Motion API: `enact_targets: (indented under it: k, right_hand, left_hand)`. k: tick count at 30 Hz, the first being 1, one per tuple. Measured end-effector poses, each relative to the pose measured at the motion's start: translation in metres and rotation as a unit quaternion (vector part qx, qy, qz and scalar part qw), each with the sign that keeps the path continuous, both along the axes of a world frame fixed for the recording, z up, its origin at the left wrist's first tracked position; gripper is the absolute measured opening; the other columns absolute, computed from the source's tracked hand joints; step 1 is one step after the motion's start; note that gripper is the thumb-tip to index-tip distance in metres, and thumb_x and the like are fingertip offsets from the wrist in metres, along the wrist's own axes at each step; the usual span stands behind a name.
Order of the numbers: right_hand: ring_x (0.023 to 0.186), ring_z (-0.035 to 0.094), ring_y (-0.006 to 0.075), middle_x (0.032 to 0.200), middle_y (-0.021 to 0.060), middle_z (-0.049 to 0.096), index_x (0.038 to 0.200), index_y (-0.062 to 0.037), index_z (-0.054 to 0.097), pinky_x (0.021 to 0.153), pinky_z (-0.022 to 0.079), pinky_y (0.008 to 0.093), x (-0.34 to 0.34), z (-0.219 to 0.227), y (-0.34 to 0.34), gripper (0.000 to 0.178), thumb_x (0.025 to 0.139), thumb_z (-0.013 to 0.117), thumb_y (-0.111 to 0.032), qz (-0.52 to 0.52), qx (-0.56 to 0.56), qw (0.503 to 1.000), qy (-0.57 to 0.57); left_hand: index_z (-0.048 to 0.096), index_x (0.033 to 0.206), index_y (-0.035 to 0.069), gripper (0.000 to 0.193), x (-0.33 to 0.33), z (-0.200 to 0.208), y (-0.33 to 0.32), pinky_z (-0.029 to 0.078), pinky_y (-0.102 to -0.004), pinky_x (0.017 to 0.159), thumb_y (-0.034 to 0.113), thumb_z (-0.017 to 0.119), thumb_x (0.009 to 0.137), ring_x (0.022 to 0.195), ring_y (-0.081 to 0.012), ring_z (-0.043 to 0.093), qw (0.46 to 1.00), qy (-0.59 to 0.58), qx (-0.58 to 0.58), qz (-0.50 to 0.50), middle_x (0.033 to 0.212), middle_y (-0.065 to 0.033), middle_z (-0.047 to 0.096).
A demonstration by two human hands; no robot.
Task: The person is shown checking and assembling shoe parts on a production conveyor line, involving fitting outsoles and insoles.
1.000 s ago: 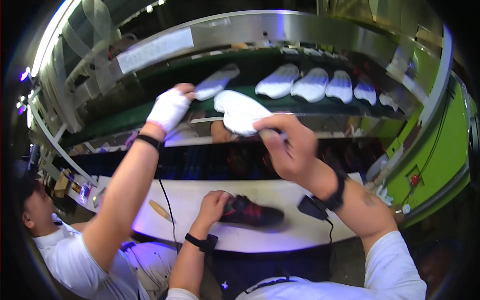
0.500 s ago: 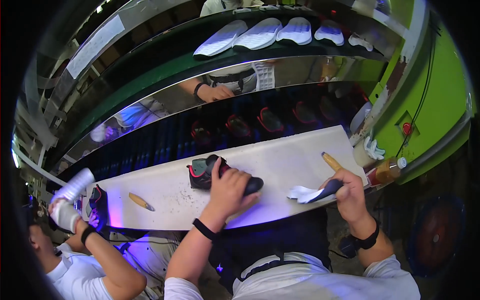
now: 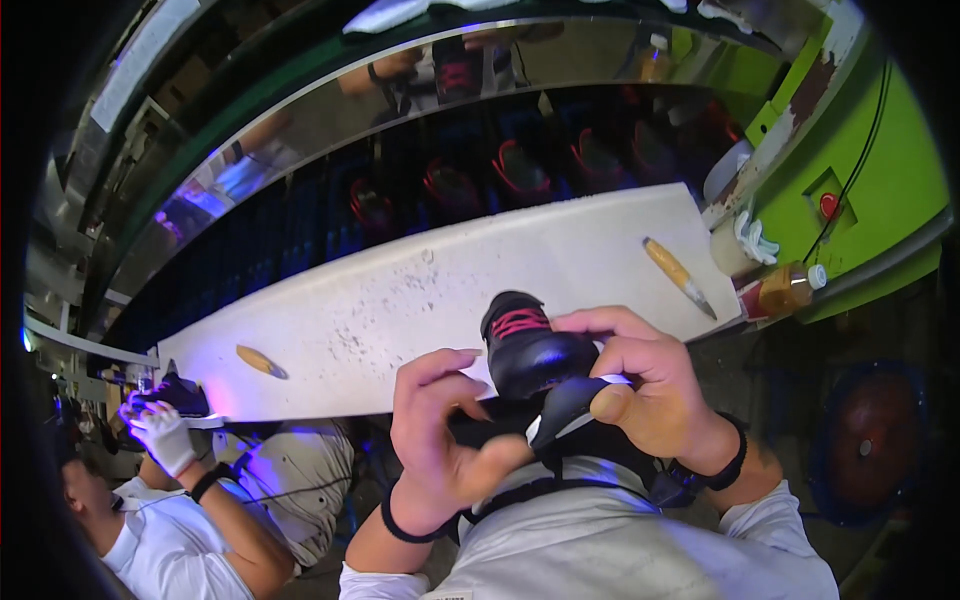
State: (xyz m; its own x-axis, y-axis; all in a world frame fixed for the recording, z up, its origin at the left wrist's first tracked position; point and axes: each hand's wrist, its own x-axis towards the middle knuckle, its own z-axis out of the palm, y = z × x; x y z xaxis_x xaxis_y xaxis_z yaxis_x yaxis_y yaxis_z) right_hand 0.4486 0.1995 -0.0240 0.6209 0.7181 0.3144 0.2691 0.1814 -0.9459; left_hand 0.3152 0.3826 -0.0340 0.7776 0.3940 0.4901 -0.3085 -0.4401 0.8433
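A black shoe [image 3: 540,362] with red laces is at the near edge of the white bench, its toe toward me. My right hand [image 3: 655,385] grips a bent insole [image 3: 565,412], dark on one face and white on the other, between thumb and fingers. That hand's forefinger reaches along the shoe's right side and seems to touch it. My left hand [image 3: 440,440] is just left of the shoe, fingers apart and curved. Its thumb points to the insole's lower end; whether they touch I cannot tell.
On the white bench [image 3: 400,290] lie two wooden-handled tools [image 3: 675,275], [image 3: 260,360]. Dark shoes with red edges [image 3: 520,165] stand in a row behind it. A bottle [image 3: 785,292] and a cup with gloves [image 3: 735,248] are at right. At left a co-worker's gloved hand [image 3: 165,438] is by another shoe.
The shoe has come toward me and turned toe-first. My left hand has let go of it. My right hand has brought the insole left, over to the shoe. The view has tilted downward.
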Motion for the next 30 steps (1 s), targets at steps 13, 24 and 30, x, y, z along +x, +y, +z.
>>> enact_targets:
  k: [13,24,30]
  right_hand:
    - [0.11,0.069,0.0374,0.116,0.0215,0.065,0.088,-0.0041,0.056,0.077,0.06,0.0357,-0.026,-0.006,-0.005,0.041,0.08,0.085,-0.032,0.039,-0.001,0.996,-0.084]
    - [0.111,0.068,0.0399,0.115,0.0221,0.066,0.09,-0.0053,0.052,0.093,0.058,0.047,-0.025,-0.014,-0.002,0.045,0.076,0.089,-0.025,0.068,0.024,0.994,-0.082]
    - [0.103,0.071,0.0372,0.114,0.0182,0.07,0.121,-0.0004,0.062,0.092,0.054,0.044,-0.009,0.025,-0.006,0.056,0.083,0.081,-0.037,0.003,-0.091,0.965,-0.245]
  left_hand:
    - [0.057,0.082,0.004,0.04,-0.037,0.001,-0.01,0.058,-0.0299,0.071,0.02,0.092,0.072,0.09,-0.0246,0.069,0.993,0.056,0.09,-0.061,0.12,-0.0252,0.062]
    - [0.056,0.071,0.004,0.039,-0.035,0.001,-0.008,0.056,-0.0276,0.058,0.018,0.093,0.069,0.08,-0.023,0.069,0.991,0.041,0.118,-0.048,0.11,-0.0225,0.066]
    - [0.054,0.069,0.004,0.038,-0.012,-0.004,-0.007,0.049,-0.0252,0.048,0.016,0.09,0.068,0.058,-0.0168,0.06,0.983,0.001,0.174,-0.055,0.108,-0.0219,0.067]
